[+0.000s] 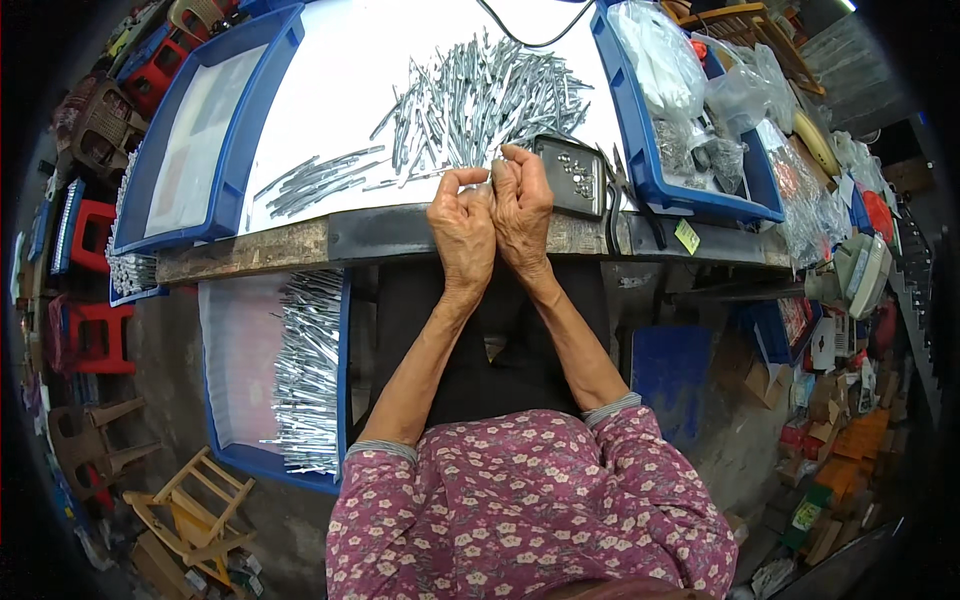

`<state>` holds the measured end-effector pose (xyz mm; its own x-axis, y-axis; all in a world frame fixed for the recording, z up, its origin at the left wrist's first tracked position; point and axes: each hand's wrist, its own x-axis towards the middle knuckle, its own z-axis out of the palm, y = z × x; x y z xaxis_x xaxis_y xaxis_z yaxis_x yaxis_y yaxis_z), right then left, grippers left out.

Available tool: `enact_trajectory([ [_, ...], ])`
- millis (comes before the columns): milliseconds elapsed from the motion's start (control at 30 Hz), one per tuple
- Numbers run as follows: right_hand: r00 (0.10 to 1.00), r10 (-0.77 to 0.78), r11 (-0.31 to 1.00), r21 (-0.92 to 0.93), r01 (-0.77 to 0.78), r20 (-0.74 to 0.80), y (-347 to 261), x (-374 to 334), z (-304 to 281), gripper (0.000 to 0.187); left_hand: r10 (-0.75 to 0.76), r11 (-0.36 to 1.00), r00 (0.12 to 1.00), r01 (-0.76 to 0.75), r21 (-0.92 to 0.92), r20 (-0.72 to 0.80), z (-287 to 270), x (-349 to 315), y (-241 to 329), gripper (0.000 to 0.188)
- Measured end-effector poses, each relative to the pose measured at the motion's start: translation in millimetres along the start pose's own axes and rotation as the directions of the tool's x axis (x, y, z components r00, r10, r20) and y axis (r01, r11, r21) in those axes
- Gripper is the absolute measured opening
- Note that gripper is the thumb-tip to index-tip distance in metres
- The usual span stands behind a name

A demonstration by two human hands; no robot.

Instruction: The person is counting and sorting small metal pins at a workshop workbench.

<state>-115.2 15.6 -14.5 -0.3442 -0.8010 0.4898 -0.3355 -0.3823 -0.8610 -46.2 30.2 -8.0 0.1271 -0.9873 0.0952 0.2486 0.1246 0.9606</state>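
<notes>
My left hand [463, 222] and my right hand [522, 208] are pressed together over the table's front edge. The fingers of both are curled in a pinch, and whatever they hold is too small or hidden to make out. Just beyond them spreads a large heap of thin silvery metal rods [480, 95], lying in many directions. A smaller, flatter group of similar rods [320, 182] lies left of my hands. Close by my right hand sits a dark shallow tray [590, 203] with several tiny shiny parts in it.
Pliers [622, 175] lie right of the dark tray. A blue bin [660, 190] with plastic bags stands at the right, another blue bin [228, 160] at the left. Below the table edge, a blue crate [240, 462] holds many rods. A wooden stool [195, 510] stands lower left.
</notes>
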Motion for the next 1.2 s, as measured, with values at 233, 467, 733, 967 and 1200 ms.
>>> enact_trajectory([
  [233, 0.956, 0.235, 0.953, 0.153, -0.262, 0.176, -1.3, 13.9, -7.6, 0.019, -0.039, 0.987, 0.999, 0.044, -0.156, 0.036, -0.8, -0.2, 5.5, 0.004],
  [467, 0.957, 0.138, 0.904, 0.361, -0.227, 0.257, -14.5, 4.7, -7.0, 0.025, -0.111, 0.955, 0.992, 0.124, -0.27, 0.063, -15.2, 5.7, 15.2, 0.006],
  [733, 0.915, 0.222, 0.881, 0.332, -0.336, 0.336, -13.5, 4.7, -7.9, 0.03, -0.125, 0.947, 0.985, 0.154, -0.283, 0.12, -22.0, 7.0, 14.4, 0.009],
  [967, 0.936, 0.208, 0.905, 0.307, -0.294, 0.282, -7.9, 0.7, -3.0, 0.032, -0.155, 0.927, 0.983, 0.179, -0.328, 0.097, -20.2, 5.4, 12.8, 0.009],
  [1200, 0.93, 0.26, 0.832, 0.429, -0.352, 0.259, -6.7, 3.9, -2.8, 0.028, -0.138, 0.924, 0.984, 0.169, -0.343, 0.111, -21.5, 6.1, 10.3, 0.009],
])
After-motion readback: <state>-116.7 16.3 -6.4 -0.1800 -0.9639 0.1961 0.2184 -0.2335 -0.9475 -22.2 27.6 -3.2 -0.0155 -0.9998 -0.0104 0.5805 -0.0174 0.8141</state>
